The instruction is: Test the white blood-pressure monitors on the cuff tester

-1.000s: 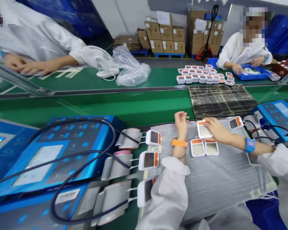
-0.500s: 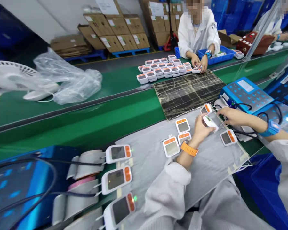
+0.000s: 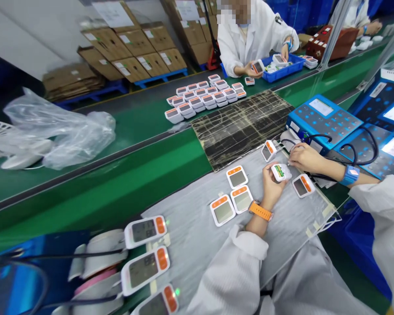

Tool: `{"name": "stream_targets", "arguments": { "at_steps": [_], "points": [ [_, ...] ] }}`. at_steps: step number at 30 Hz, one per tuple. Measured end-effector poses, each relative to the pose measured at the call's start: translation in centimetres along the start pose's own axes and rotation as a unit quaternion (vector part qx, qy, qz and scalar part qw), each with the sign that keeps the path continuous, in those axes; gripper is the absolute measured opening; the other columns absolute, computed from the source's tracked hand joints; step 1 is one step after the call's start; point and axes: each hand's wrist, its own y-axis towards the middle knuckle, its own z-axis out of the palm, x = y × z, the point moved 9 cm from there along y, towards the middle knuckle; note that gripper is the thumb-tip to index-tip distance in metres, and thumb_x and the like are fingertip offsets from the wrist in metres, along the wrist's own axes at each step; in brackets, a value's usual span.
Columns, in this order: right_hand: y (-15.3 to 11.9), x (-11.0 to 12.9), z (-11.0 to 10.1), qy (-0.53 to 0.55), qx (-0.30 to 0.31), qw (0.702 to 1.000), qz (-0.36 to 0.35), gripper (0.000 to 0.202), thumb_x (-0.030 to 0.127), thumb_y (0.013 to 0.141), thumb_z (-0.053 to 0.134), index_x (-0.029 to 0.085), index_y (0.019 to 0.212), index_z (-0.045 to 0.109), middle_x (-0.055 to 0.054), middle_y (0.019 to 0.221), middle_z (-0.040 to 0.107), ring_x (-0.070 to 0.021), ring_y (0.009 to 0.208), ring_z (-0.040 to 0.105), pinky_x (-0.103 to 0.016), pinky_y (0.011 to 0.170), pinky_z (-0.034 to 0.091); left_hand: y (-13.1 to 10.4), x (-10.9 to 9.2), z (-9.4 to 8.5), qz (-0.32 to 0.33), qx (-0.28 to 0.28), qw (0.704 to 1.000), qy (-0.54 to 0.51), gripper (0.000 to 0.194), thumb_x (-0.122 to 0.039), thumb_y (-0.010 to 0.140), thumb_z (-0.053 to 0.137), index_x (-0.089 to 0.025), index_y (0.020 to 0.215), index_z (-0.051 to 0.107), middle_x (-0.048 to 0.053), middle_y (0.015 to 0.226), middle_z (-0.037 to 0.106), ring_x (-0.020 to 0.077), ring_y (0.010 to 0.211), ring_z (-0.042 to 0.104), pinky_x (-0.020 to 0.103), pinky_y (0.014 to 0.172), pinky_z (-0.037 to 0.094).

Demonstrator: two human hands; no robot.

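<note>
My left hand grips a white electronic monitor, its underside turned up and green-and-yellow batteries showing in it. Close by its right end, my right hand has its fingers pinched together; what lies between them is hidden. Behind my hands a monitor with a screen and orange buttons has a thin tube at its right side. Another such monitor lies right of my left hand. Left of that hand, three more monitors lie face up on the grey mat.
At the left, several monitors with lit green lights connect to white cuffs. Blue testers with cables stand at the right. Across the green conveyor, a co-worker holds monitors over a blue tray, beside rows of monitors.
My left hand has tilted the monitor, so its batteries now show. My right hand has come closer to its end. The co-worker has lifted monitors off the table. The whole view has shifted.
</note>
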Motion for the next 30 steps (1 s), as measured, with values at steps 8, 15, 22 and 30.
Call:
{"name": "stream_targets", "arguments": {
  "at_steps": [8,15,22,30],
  "points": [
    [1.0,0.5,1.0,0.016,0.022,0.999,0.020,0.024,0.024,0.094,0.055,0.019,0.082,0.075,-0.008,0.086,0.076,-0.0282,0.099,0.058,-0.046,0.097,0.028,-0.1,-0.3,0.4,0.003,0.012,1.000,0.012,0.075,-0.014,0.055,0.093,-0.024,0.119,0.055,0.010,0.135,0.060,0.0249,0.121,0.062,0.039,0.105,0.048],
    [1.2,0.9,0.5,0.016,0.025,0.999,0.030,0.024,0.019,0.093,0.053,0.020,0.082,0.074,-0.008,0.086,0.074,-0.0286,0.101,0.057,-0.048,0.099,0.028,0.0,-0.5,0.7,0.017,0.021,0.999,0.037,0.076,-0.016,0.057,0.093,-0.024,0.124,0.057,0.012,0.145,0.056,0.0280,0.131,0.057,0.044,0.112,0.045],
    [1.3,1.3,0.5,0.011,0.037,0.999,0.017,0.019,0.017,0.091,0.056,0.020,0.085,0.074,-0.008,0.088,0.073,-0.0295,0.105,0.058,-0.051,0.116,0.024,0.1,-0.8,1.1,0.052,0.047,0.996,0.058,0.076,-0.013,0.063,0.088,-0.024,0.131,0.057,0.012,0.150,0.053,0.0287,0.137,0.052,0.046,0.116,0.041],
    [-0.6,0.2,1.0,0.138,0.058,0.988,-0.028,0.016,0.024,0.091,0.061,0.023,0.088,0.076,-0.006,0.101,0.076,-0.0275,0.113,0.063,-0.059,0.119,0.016,0.0,-0.8,0.8,0.024,0.026,0.998,0.047,0.077,-0.015,0.059,0.093,-0.026,0.127,0.059,0.010,0.147,0.055,0.0280,0.132,0.056,0.044,0.114,0.043]
  ]
}}
